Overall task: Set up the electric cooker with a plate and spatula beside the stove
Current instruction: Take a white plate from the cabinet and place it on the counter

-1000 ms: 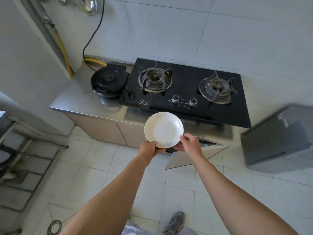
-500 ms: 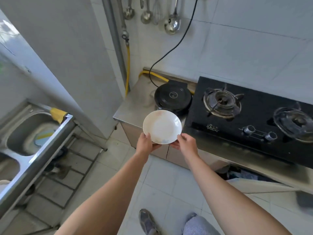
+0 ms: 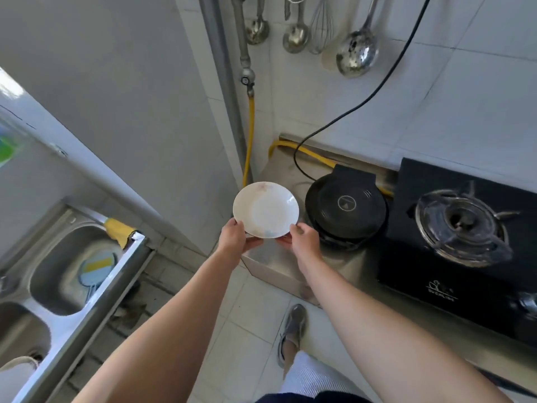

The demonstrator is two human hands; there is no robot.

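Both hands, left (image 3: 236,237) and right (image 3: 302,239), pinch the round white ceramic plate (image 3: 266,210) in mid-air at nine o'clock of the black round electric cooker (image 3: 345,206) on the steel surface (image 3: 283,173); placing it, and any spatula, remains.

I see the round white ceramic plate (image 3: 266,210) held over the steel counter's (image 3: 345,266) left end, just left of the round black electric cooker (image 3: 345,209). The black glass gas stove (image 3: 465,239) lies right of the cooker. Steel ladles (image 3: 357,53) hang on the wall behind.
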